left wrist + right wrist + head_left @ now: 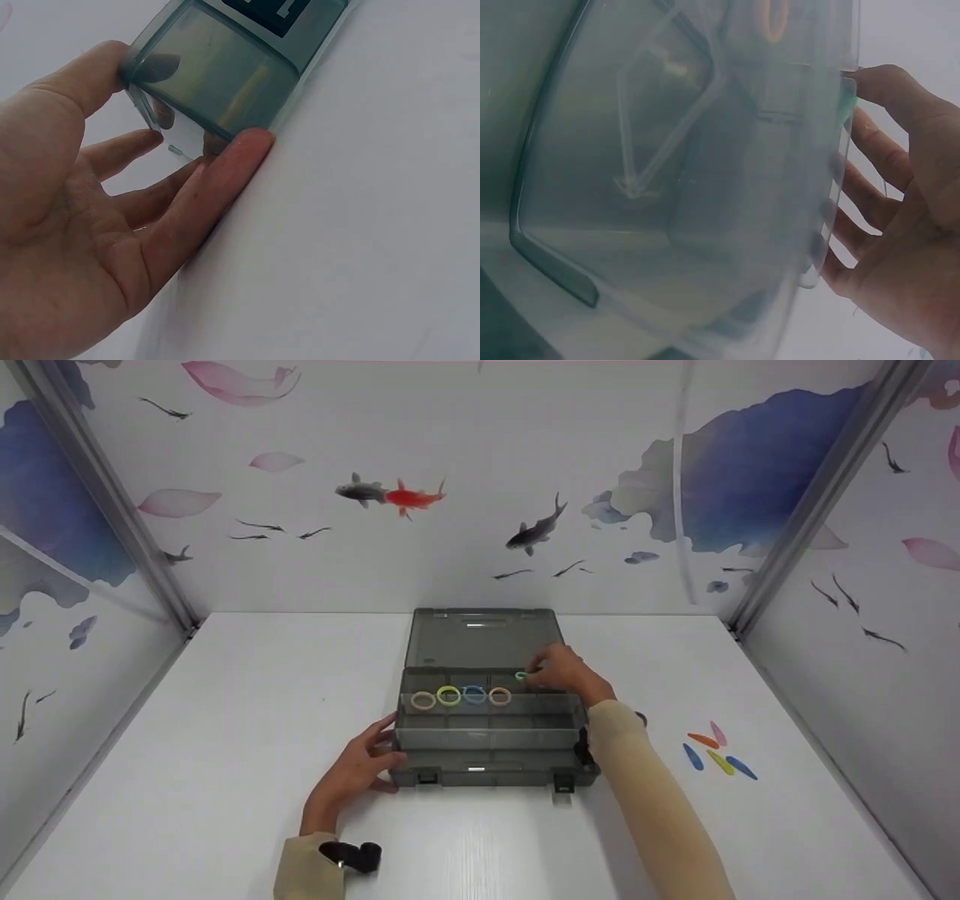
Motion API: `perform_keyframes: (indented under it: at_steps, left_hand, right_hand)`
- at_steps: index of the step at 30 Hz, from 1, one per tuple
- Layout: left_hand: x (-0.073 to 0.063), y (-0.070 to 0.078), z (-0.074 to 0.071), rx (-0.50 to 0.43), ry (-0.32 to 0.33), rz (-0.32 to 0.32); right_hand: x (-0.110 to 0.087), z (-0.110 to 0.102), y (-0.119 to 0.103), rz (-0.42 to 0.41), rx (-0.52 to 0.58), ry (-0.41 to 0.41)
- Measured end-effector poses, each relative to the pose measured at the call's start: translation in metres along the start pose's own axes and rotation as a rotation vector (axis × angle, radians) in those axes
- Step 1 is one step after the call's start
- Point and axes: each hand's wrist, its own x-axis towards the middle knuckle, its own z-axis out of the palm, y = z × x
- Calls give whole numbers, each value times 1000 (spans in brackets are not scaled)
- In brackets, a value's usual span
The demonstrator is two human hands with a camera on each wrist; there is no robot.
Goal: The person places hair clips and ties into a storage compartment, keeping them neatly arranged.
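A smoky translucent storage box stands with its lid folded back and its clear stepped trays raised. My left hand grips the box's left front corner; thumb and fingers lie around that corner in the left wrist view. Over the right part of the rear compartments, my right hand pinches a small green ring, partly hidden by the fingers. Left of it, a row holds a tan ring, a yellow ring, a blue ring and another tan ring.
Several teardrop-shaped pieces like hair clips, among them an orange one and a yellow one, lie on the white table to the right. A dark object is mostly hidden behind the right sleeve. Printed panels enclose the table.
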Motion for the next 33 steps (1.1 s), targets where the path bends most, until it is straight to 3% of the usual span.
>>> perform_keyframes:
  at_steps: [4, 13, 24, 33]
  left_hand:
    - [1, -1, -1, 5, -8, 5]
    - [3, -4, -3, -14, -21, 7]
    - [4, -5, 0, -7, -23, 15]
    - [3, -5, -2, -4, -25, 14]
  right_hand:
    - [1, 2, 0, 1, -21, 11]
    - [3, 10, 8, -69, -213, 34]
    - [-4, 6, 10, -105, -140, 30]
    - [-17, -12, 2, -198, -57, -62]
